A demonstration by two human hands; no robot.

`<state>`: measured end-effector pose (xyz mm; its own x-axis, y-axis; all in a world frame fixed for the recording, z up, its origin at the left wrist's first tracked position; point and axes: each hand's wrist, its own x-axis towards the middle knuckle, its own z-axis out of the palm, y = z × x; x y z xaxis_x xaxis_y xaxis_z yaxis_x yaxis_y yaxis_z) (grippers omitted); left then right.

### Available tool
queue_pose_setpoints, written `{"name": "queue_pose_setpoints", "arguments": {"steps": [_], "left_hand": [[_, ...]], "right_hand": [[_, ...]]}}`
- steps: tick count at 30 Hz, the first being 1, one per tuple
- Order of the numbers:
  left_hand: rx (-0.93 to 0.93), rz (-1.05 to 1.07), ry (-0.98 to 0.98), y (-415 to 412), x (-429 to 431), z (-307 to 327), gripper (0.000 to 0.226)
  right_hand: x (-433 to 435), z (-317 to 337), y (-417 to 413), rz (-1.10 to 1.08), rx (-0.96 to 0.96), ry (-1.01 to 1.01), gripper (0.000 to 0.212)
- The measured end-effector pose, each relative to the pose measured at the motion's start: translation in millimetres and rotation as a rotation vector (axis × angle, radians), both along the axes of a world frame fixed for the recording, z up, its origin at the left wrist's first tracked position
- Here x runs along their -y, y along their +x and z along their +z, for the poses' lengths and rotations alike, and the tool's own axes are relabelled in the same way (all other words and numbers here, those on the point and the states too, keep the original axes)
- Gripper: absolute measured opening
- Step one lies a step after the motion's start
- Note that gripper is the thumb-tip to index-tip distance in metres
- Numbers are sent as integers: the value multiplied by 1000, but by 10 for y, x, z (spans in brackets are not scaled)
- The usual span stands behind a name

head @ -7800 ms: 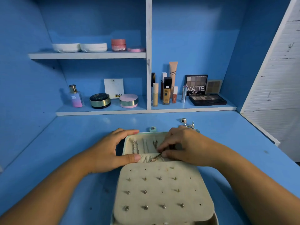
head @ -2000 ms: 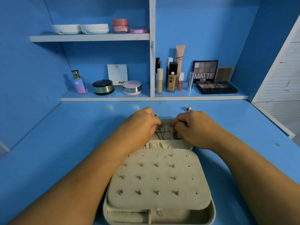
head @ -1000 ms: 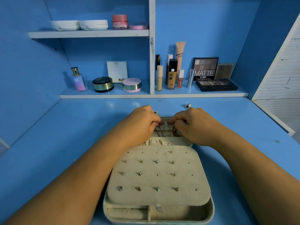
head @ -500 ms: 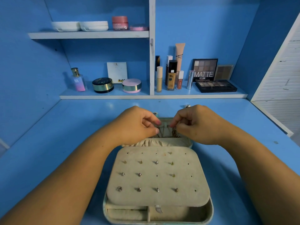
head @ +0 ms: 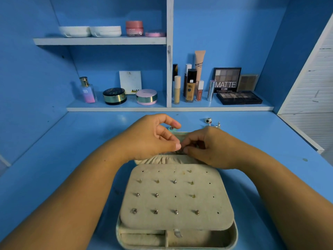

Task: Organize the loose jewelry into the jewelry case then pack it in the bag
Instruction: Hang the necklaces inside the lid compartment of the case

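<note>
Left hand [head: 153,139] and right hand [head: 210,150] are pinching a hidden piece over the case [head: 212,222]; rings [head: 209,121] are lying beyond it, nearer the right.

home vanity | blue shelves [head: 100,41] | eyeshadow palette [head: 239,97] | perfume bottle [head: 87,91]

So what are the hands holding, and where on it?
Cannot tell: left hand and right hand meet fingertips over the jewelry case, hiding anything between them.

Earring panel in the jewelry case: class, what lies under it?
Under the earring panel, the jewelry case shows only its near strip: two beige compartments, a padded roll in the left one. Everything further back is covered by the panel.
</note>
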<state>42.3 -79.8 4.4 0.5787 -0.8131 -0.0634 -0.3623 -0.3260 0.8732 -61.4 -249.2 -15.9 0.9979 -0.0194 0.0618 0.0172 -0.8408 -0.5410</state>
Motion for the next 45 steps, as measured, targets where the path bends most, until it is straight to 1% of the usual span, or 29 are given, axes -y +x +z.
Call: {"name": "queue_pose_setpoints", "arguments": {"steps": [1, 3, 5, 7, 10, 14, 16, 18, 19, 23, 25, 27, 33, 36, 39, 40, 42, 43, 45], "left_hand": [[27, 6, 9, 6, -5, -3, 34], [146, 9, 72, 29, -27, -10, 25], [281, -36, 204, 53, -65, -9, 17], [340, -96, 311, 69, -102, -1, 14], [347, -126, 345, 76, -127, 0, 13], [330, -128, 331, 103, -124, -36, 17], [309, -141, 312, 109, -122, -41, 13], [302, -153, 300, 113, -124, -39, 4], [306, -160, 299, 115, -124, -38, 4], [331, -172, 297, 139, -130, -50, 12], [332, -166, 295, 149, -133, -58, 13], [333, -167, 293, 148, -136, -60, 14], [336, -171, 307, 133, -136, -55, 12], [331, -169, 307, 131, -134, -49, 12], [318, -172, 306, 132, -139, -41, 11], [317, -174, 308, 128, -137, -40, 11], [322, -176, 312, 120, -133, -40, 11], [328, -175, 315, 118, -131, -40, 11], [333, -172, 323, 118, -127, -42, 11]], "right_hand": [[9, 0, -1, -10, 3, 20, 14], [31, 2, -4, -33, 11, 51, 11], [47, 7, -13, -59, 33, 80, 11], [56, 17, -18, -76, 62, 115, 13], [55, 29, -20, -73, 67, 129, 18], [54, 31, -27, -71, 50, 121, 15], [58, 31, -29, -79, 63, 121, 15], [54, 37, -37, -84, 66, 127, 16], [49, 42, -41, -79, 63, 130, 16], [23, 58, -48, -43, 19, 180, 20], [34, 59, -43, -63, 14, 248, 25], [55, 56, -36, -92, 22, 267, 27], [-73, 33, -44, -24, -46, 18, 18], [-76, 48, -50, -20, -55, 28, 10], [-42, 49, -54, -30, -12, 91, 8], [-29, 40, -53, -37, 5, 85, 12], [-17, 25, -51, -30, 19, 9, 17], [-20, 20, -49, -18, 12, -23, 16], [-23, 17, -44, 7, -15, -6, 9]]}}
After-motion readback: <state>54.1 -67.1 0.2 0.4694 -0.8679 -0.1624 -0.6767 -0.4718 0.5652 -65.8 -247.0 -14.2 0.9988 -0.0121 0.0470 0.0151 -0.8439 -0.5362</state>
